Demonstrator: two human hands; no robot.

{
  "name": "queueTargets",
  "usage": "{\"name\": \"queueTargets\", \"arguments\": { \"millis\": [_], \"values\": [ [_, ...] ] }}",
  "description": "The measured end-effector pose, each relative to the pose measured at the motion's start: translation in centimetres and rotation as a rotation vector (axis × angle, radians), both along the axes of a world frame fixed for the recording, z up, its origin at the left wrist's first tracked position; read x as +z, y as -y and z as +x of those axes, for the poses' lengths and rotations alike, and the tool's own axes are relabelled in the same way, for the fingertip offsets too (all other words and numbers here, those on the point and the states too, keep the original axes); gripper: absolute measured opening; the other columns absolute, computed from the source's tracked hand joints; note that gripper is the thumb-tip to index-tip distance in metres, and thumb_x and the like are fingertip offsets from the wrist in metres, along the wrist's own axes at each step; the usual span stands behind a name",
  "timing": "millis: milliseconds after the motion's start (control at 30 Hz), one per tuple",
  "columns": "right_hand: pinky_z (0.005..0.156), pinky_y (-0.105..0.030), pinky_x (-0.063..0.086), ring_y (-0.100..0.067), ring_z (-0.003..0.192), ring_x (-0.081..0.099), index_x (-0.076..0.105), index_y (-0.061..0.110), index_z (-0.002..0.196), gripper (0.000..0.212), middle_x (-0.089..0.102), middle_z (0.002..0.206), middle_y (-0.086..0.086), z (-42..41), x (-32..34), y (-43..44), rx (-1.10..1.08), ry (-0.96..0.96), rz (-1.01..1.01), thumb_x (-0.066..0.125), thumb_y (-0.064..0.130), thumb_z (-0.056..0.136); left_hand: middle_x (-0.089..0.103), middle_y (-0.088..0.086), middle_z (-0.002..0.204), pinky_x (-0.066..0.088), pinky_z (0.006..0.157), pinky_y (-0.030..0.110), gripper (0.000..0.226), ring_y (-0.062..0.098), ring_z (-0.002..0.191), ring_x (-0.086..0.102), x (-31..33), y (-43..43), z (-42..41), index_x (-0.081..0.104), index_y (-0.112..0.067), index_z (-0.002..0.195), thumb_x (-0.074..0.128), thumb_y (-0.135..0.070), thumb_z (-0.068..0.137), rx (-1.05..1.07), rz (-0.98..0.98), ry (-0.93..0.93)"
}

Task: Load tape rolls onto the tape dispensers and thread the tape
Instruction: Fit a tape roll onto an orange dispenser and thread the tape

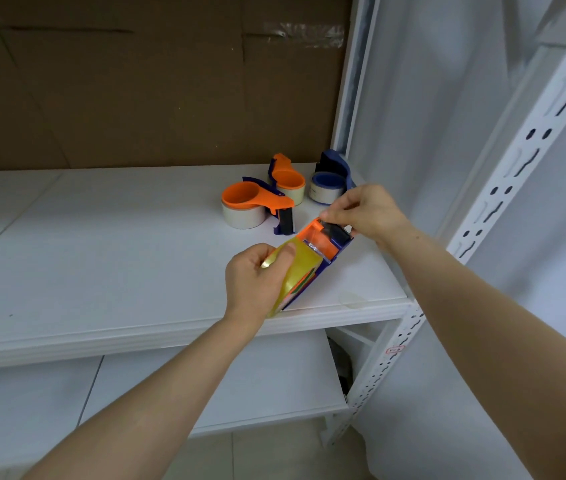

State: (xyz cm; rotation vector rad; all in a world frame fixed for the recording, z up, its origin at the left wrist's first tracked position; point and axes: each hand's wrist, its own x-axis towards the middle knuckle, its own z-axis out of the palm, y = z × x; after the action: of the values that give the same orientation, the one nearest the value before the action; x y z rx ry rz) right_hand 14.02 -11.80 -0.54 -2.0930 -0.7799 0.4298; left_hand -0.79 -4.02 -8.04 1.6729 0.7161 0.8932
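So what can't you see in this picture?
- Head view: the tape's loose end. The right hand pinches at the cutter end of the dispenser and covers it, so threading is unclear.
- Head view: part of the yellow tape roll, covered by the left hand gripping it.
- Head view: the dark things below the shelf, shadowed and cut off by its edge.

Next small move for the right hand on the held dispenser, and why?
Likely draw the tape forward over the black roller. The tape roll already sits in the dispenser, gripped by the left hand, and the right hand pinches the dispenser's roller end, so threading looks unfinished.
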Motion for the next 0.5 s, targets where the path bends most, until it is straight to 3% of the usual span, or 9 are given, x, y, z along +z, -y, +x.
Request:
{"name": "queueTargets", "arguments": {
  "millis": [167, 333, 500],
  "values": [
    [0.061, -0.021, 0.047, -0.016, 0.091, 0.060, 0.053, 0.015, 0.086, 0.009, 0.063, 0.087, -0.002, -0.3, -0.8, -0.6, 0.049, 0.165, 0.028, 0.060, 0.020, 0.090, 0.060, 0.024, 0.072, 0.044, 0.059, 0.032, 0.045, 0.022, 0.064, 0.057, -0.1, -0.2, 0.2, 0.058, 0.004, 0.068, 0.062, -0.040, 0.079, 0.022, 0.010, 0.003],
    [0.075, -0.033, 0.052, -0.020, 0.092, 0.063, 0.051, 0.013, 0.094, 0.008, 0.068, 0.096, -0.008, -0.8, -2.2, -0.4, 0.040, 0.386, 0.006, 0.054, 0.021, 0.094, 0.062, 0.012, 0.068, 0.048, 0.064, 0.034, 0.037, 0.021, 0.067, 0.061, 0.0, -0.6, 0.5, 0.060, -0.001, 0.069, 0.062, -0.033, 0.087, 0.026, -0.038, -0.021],
    [0.074, -0.029, 0.051, -0.022, 0.090, 0.065, 0.050, 0.015, 0.091, 0.008, 0.068, 0.092, -0.011, -0.6, -2.1, -0.4, 0.033, 0.227, 0.088, 0.058, 0.015, 0.091, 0.062, 0.022, 0.071, 0.048, 0.063, 0.036, 0.043, 0.023, 0.065, 0.059, 0.1, -0.5, 0.5, 0.058, 0.000, 0.066, 0.063, -0.039, 0.083, 0.015, -0.031, -0.001]
  ]
}}
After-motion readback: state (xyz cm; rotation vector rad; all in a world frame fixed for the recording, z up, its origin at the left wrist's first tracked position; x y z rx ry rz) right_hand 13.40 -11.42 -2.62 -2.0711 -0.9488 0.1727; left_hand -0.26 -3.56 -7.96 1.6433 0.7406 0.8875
